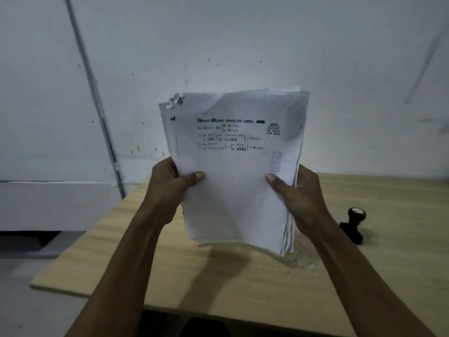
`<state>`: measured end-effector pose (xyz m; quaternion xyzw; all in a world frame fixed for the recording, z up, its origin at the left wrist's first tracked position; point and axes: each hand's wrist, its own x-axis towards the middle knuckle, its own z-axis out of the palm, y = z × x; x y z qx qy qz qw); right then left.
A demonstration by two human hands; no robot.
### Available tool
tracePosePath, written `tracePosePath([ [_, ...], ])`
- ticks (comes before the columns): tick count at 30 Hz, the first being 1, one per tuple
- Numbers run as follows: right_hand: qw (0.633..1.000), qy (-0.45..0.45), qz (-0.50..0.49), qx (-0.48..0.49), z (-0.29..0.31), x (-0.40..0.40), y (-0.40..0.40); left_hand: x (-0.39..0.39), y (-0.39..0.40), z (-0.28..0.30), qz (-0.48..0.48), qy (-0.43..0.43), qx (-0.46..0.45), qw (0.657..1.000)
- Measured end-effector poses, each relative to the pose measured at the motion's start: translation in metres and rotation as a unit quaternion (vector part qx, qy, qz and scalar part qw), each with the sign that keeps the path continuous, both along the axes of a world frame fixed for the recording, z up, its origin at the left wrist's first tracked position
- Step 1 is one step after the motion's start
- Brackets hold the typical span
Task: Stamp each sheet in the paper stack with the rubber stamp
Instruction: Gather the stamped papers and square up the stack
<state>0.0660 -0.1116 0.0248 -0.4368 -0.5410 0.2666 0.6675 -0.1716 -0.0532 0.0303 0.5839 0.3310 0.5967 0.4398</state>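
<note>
Paper stack (233, 190) upright, printed text blurred, unreadable, left hand (167, 183) and right hand (298, 193) gripping its side edges, rubber stamp (353, 224) on counter (218, 283)

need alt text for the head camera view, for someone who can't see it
Both hands, left and right, hold a paper stack upright over a wooden table, thumbs on the printed front sheet. A rubber stamp lies on the table to the right.
</note>
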Motion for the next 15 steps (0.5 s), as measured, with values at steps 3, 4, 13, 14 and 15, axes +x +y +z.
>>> tracePosePath([
  [3, 1.000, 0.019, 0.005, -0.015, -0.010, 0.010, -0.006, 0.010, -0.002, -0.003, 0.002, 0.019, -0.009, 1.000],
  [4, 0.999, 0.026, 0.006, -0.023, -0.013, 0.014, -0.007, 0.012, -0.002, -0.005, 0.004, 0.022, -0.012, 1.000],
  [13, 0.998, 0.059, 0.019, -0.025, -0.004, 0.027, -0.004, 0.030, -0.004, 0.008, 0.000, 0.035, -0.022, 0.999],
  [14, 0.998, 0.051, 0.017, -0.024, -0.003, 0.025, -0.002, 0.032, -0.004, 0.009, -0.003, 0.043, -0.020, 0.999],
  [15, 0.999, 0.045, 0.015, -0.022, -0.003, 0.023, 0.000, 0.034, -0.004, 0.009, -0.005, 0.046, -0.017, 0.999],
])
